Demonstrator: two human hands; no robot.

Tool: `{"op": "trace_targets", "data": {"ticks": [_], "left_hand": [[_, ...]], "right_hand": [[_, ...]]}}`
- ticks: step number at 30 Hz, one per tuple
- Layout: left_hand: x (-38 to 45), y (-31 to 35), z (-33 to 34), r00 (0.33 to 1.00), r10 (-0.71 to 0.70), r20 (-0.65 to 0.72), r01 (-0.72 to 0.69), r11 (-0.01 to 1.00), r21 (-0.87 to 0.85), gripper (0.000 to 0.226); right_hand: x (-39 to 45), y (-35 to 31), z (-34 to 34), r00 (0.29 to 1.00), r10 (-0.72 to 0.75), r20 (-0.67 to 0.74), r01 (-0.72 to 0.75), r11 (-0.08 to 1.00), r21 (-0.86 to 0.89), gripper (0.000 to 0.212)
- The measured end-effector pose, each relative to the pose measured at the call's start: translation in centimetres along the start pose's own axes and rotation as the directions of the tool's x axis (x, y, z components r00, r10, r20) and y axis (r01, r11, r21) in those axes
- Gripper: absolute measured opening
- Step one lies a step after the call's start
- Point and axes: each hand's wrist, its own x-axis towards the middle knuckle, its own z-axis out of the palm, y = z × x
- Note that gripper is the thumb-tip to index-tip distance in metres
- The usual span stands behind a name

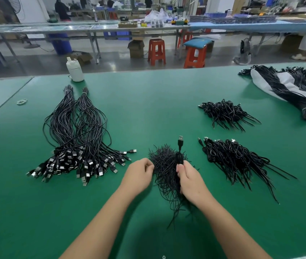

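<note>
Coiled black USB cable [179, 156] (silver plug up).

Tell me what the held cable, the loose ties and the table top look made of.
Cable: black matte rubbery plastic jacket; the plug tip is shiny, likely metal. Loose ties: thin black strands holding kinks, probably plastic-coated wire. Table top: green mat, smooth with soft sheen, likely rubber or vinyl.

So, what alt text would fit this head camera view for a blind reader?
A person's right hand grips a coiled black USB cable, plug up, while the left hand pinches at a pile of short black ties on a green table. Cable bundles lie left and right.
</note>
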Motion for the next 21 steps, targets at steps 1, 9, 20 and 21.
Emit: {"op": "trace_targets", "data": {"ticks": [1, 9, 20, 21], "left_hand": [[0.1, -0.3, 0.6, 1.000, 0.000, 0.012, -0.001, 0.999, 0.042, 0.012], [-0.1, -0.7, 4.3, 0.999, 0.001, 0.038, -0.008, 0.982, 0.188, 0.011], [-1.3, -1.1, 2.6, 0.951, 0.272, -0.145, -0.185, 0.881, 0.436, 0.014], [-1.5, -1.1, 2.2, 0.938, 0.308, -0.159, -0.210, 0.870, 0.447, 0.015]], "right_hand": [[0.0, 0.2, -0.1, 1.000, 0.009, -0.014, -0.009, 1.000, 0.000, 0.032], [-0.5, 0.7, 0.2, 0.998, -0.032, -0.062, 0.028, 0.997, -0.073, 0.035], [-0.4, 1.4, -0.2, 0.999, -0.054, 0.007, 0.054, 0.986, -0.157, 0.033], [-0.4, 1.3, -0.2, 0.999, -0.050, 0.004, 0.050, 0.988, -0.145, 0.035]]}}
